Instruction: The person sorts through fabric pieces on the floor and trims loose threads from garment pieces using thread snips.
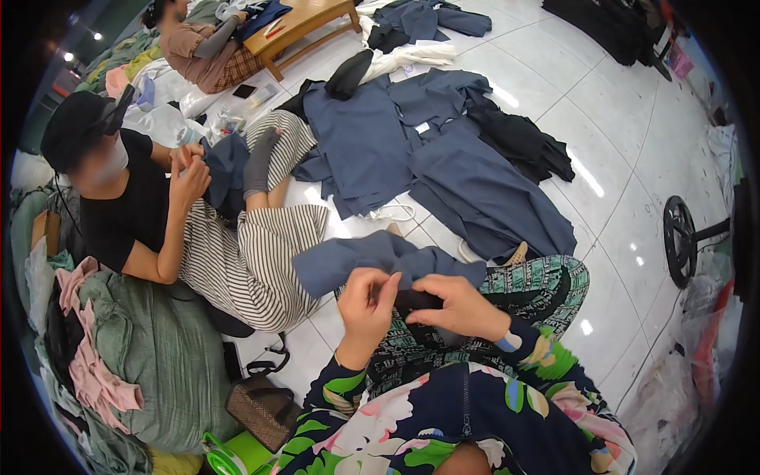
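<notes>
Across my lap lies a blue-grey garment piece (340,261), with a darker, nearly black part of cloth (418,301) between my hands. My left hand (369,305) pinches the cloth edge, thumb and forefinger pressed together. My right hand (459,305) grips the dark part from the other side, its thumb below and fingers above. The two hands are a short way apart, above my patterned trousers (546,297). Whether a needle or thread is between my fingers is too small to tell.
Blue-grey garments (356,142) and black cloth (522,142) lie spread on the white tiled floor ahead. At my left sits a person (119,190) handling similar cloth; another sits by a wooden table (301,32). A brown bag (261,412) and green fabric heap (166,356) are near left.
</notes>
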A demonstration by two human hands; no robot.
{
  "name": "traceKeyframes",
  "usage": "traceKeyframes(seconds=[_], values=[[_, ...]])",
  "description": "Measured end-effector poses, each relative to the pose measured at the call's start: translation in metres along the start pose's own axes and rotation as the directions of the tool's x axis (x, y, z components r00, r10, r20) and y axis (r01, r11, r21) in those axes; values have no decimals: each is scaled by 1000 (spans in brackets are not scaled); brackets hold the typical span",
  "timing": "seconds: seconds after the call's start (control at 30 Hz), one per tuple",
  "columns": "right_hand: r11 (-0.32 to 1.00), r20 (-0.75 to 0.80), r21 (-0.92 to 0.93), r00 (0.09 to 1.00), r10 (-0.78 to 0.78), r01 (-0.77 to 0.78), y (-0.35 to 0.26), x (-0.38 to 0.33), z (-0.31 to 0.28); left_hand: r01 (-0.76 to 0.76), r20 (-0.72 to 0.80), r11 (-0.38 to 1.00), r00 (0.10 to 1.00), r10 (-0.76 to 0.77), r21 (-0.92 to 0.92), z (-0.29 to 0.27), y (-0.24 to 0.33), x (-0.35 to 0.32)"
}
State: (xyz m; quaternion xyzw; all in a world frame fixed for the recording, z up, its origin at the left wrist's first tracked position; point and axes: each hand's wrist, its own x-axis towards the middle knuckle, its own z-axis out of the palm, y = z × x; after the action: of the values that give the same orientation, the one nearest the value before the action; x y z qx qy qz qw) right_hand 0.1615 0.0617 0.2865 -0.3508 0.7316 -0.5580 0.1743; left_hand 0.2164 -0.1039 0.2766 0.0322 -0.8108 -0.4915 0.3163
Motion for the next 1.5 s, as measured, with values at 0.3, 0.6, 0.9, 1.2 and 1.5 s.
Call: traceKeyframes(seconds=[0.3, 0.6, 0.9, 1.2, 1.5], values=[[643, -44, 712, 896, 441, -282, 60, -20, 45, 600, 302, 772, 791, -532, -210, 9, -32, -33], [851, -26, 447, 947, 320, -275, 54, -10, 20, 466, 250, 882, 848, -467, 67, -7, -37, -9], [724, 22, 627, 936, 350, -286, 41, -6, 6, 409, 637, 902, 661, -397, 138, -17, 1, -10], [740, 58, 595, 935, 349, -313, 38, -14, -6, 327, 693, 925, 622, -365, 194, -8, -1, -3], [773, 82, 565, 951, 297, -290, 38, -11, -12, 389, 711, 898, 572, -409, 204, -3, -2, 1]])
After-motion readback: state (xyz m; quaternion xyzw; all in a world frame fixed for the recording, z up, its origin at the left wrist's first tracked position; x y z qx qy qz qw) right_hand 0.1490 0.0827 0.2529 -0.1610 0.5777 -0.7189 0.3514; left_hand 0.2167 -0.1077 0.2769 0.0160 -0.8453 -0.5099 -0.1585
